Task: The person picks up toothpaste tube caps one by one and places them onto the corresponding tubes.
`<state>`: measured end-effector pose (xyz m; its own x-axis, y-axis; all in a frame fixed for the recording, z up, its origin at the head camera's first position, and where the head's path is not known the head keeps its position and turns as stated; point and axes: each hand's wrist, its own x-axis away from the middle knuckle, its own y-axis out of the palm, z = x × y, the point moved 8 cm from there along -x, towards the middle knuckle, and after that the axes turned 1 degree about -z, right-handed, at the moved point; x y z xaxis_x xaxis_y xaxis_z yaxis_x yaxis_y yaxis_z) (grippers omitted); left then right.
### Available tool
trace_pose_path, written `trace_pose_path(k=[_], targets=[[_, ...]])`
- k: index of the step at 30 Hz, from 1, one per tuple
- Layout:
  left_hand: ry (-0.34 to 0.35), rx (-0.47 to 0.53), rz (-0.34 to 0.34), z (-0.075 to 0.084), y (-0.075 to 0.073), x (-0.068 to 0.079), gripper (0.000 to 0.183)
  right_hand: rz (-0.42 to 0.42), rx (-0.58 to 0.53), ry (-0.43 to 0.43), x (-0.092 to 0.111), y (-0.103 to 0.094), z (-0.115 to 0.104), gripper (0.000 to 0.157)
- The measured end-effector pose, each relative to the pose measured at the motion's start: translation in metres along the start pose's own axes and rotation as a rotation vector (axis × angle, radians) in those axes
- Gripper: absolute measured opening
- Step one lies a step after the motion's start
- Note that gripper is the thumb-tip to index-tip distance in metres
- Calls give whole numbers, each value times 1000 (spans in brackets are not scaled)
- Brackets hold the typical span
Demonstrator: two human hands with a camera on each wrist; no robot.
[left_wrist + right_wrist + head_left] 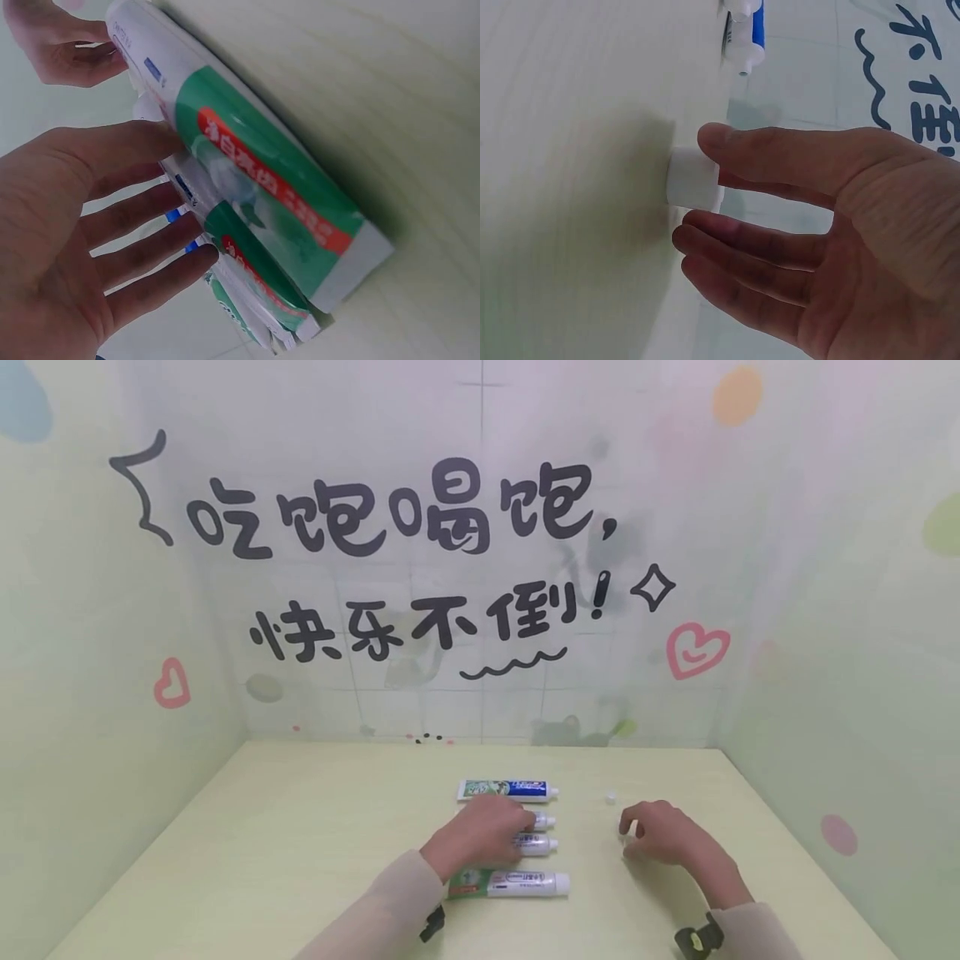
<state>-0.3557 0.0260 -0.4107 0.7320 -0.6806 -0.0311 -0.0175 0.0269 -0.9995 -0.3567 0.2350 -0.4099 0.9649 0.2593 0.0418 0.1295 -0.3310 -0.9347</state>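
Observation:
My left hand lies over two small white toothpaste tubes in the middle of a row. In the left wrist view its fingers are spread and nearly straight across the smaller tubes, with the thumb beside the big green-and-white toothpaste tube. My right hand is low over the table to the right of the row. In the right wrist view a white cap stands on the table between its thumb and loosely bent fingers, thumb tip right at the cap's edge.
A green, blue and white toothpaste tube lies at the far end of the row. Another small white cap sits beyond my right hand. Patterned walls with black writing enclose the pale table at the back and sides.

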Motion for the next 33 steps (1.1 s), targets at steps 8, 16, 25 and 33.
trace_pose_path(k=[8, 16, 25, 33], targets=[[-13, -4, -23, 0, 3, -1, 18, 2, -24, -31, -2, 7, 2, 18], [10, 0, -1, -3, 5, -1, 22, 23, -25, -34, -2, 5, -3, 17], [17, 67, 17, -5, -4, 2, 25, 119, 5, -143, 4, -20, -22, 18], [20, 33, 147, -8, -41, 9, 40, 257, -28, -267, 18, -53, -50, 18]])
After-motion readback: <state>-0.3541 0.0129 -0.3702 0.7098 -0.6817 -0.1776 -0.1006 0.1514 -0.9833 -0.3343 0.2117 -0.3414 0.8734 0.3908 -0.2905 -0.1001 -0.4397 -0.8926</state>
